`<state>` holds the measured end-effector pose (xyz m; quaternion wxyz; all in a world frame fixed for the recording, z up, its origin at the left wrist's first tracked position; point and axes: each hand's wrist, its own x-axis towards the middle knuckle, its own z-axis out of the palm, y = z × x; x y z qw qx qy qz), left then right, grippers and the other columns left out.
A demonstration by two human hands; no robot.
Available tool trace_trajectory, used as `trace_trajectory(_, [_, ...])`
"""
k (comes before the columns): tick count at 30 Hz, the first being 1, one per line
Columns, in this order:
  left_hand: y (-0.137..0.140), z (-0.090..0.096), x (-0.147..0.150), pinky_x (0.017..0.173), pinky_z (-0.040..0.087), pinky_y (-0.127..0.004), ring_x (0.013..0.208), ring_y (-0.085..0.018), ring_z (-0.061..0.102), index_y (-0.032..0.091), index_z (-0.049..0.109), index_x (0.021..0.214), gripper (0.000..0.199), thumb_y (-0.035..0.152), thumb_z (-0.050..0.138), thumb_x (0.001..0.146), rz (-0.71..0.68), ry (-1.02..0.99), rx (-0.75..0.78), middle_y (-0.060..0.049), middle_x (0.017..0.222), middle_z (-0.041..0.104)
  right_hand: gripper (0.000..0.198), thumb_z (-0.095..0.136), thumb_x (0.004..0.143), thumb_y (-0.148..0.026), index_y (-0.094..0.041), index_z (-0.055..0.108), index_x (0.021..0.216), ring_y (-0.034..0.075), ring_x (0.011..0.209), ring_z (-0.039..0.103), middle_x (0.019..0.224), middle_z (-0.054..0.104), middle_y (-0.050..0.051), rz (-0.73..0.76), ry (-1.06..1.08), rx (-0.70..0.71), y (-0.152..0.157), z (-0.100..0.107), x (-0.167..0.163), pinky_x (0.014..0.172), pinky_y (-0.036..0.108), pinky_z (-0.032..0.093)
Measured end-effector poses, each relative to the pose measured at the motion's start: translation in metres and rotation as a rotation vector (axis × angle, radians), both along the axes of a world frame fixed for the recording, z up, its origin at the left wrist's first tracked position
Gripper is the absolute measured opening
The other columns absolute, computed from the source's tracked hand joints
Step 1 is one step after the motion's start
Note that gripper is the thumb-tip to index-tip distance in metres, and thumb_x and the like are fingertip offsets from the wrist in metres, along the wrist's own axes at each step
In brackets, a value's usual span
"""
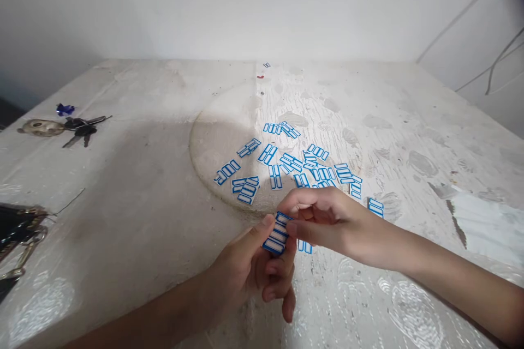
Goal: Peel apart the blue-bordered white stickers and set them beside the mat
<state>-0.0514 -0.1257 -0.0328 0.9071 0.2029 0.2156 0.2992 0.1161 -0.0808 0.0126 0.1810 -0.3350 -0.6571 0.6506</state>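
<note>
A small blue-and-white card (277,235) printed with a row of outlined bars is held between both hands above the table. My left hand (251,262) grips its left and lower side, thumb on the edge, with the other fingers curled beneath. At its upper right, my right hand (333,223) pinches the same card between thumb and fingers. Just beyond them lie several loose similar cards (275,176), some overlapping. One card (375,207) rests to the right of my right wrist, and another (305,246) is partly hidden below the right hand.
Keys (84,128) with a tan fob lie at the left, beside a shiny blue wrapper (65,109). A dark object with a metal clip (24,256) sits at the left edge. A whitish sheet (487,223) lies at the right. The plastic-covered table (143,185) meets a wall behind.
</note>
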Motion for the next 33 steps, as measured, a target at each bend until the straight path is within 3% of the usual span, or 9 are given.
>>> trace_trajectory(7, [-0.001, -0.003, -0.001, 0.051, 0.051, -0.026, 0.044, -0.007, 0.040, 0.013, 0.057, 0.083, 0.038, 0.045, 0.038, 0.090, 0.012, 0.004, 0.022, 0.003, 0.057, 0.041, 0.013, 0.044, 0.091, -0.016, -0.016, 0.056, 0.088, 0.014, 0.075, 0.064, 0.079, 0.066, 0.002, -0.012, -0.055, 0.129, -0.004, -0.002, 0.001, 0.067, 0.027, 0.049])
trace_trajectory(13, [0.001, 0.000, -0.002, 0.059, 0.053, -0.028, 0.062, -0.013, 0.057, 0.009, 0.061, 0.090, 0.037, 0.042, 0.042, 0.090, 0.036, 0.076, 0.103, -0.006, 0.075, 0.056, 0.016, 0.039, 0.093, -0.015, -0.016, 0.052, 0.085, 0.013, 0.064, 0.066, 0.065, 0.065, 0.000, 0.047, 0.051, 0.012, -0.001, 0.002, 0.002, 0.061, 0.025, 0.050])
trace_trajectory(18, [0.001, 0.006, -0.002, 0.058, 0.053, -0.028, 0.054, -0.011, 0.055, 0.007, 0.062, 0.087, 0.036, 0.039, 0.044, 0.090, 0.045, 0.099, 0.079, -0.005, 0.066, 0.056, 0.013, 0.044, 0.090, -0.015, -0.015, 0.054, 0.082, 0.013, 0.066, 0.061, 0.071, 0.062, 0.002, 0.034, -0.009, 0.123, 0.001, 0.002, 0.002, 0.058, 0.024, 0.046])
trace_trajectory(23, [-0.002, 0.002, -0.002, 0.053, 0.052, -0.028, 0.048, -0.009, 0.050, 0.007, 0.064, 0.081, 0.036, 0.039, 0.048, 0.087, 0.067, 0.115, 0.041, -0.003, 0.058, 0.054, 0.012, 0.043, 0.090, -0.015, -0.016, 0.055, 0.085, 0.014, 0.068, 0.062, 0.071, 0.062, 0.002, 0.032, -0.073, 0.137, 0.000, -0.003, 0.002, 0.057, 0.023, 0.043])
trace_trajectory(27, [0.002, 0.001, -0.004, 0.059, 0.052, -0.029, 0.055, -0.013, 0.059, 0.008, 0.064, 0.084, 0.039, 0.045, 0.050, 0.085, 0.056, 0.240, 0.150, -0.007, 0.066, 0.063, 0.014, 0.040, 0.090, -0.012, -0.015, 0.053, 0.086, 0.012, 0.064, 0.061, 0.067, 0.061, 0.001, 0.051, -0.053, 0.138, 0.001, -0.003, 0.002, 0.055, 0.021, 0.041])
trace_trajectory(30, [0.005, 0.004, -0.005, 0.065, 0.052, -0.029, 0.066, -0.017, 0.065, 0.010, 0.062, 0.085, 0.039, 0.049, 0.058, 0.079, 0.028, 0.396, 0.255, -0.010, 0.078, 0.068, 0.016, 0.040, 0.085, -0.005, -0.015, 0.053, 0.080, 0.008, 0.058, 0.053, 0.066, 0.058, -0.001, 0.037, -0.111, 0.301, 0.003, 0.000, 0.003, 0.051, 0.018, 0.037])
trace_trajectory(33, [0.004, 0.007, -0.003, 0.064, 0.052, -0.028, 0.064, -0.016, 0.064, 0.012, 0.060, 0.084, 0.033, 0.045, 0.059, 0.080, 0.026, 0.521, 0.290, -0.007, 0.073, 0.068, 0.017, 0.043, 0.081, -0.003, -0.014, 0.054, 0.075, 0.007, 0.058, 0.047, 0.065, 0.055, -0.002, 0.024, -0.190, 0.507, 0.000, 0.004, 0.004, 0.050, 0.017, 0.034])
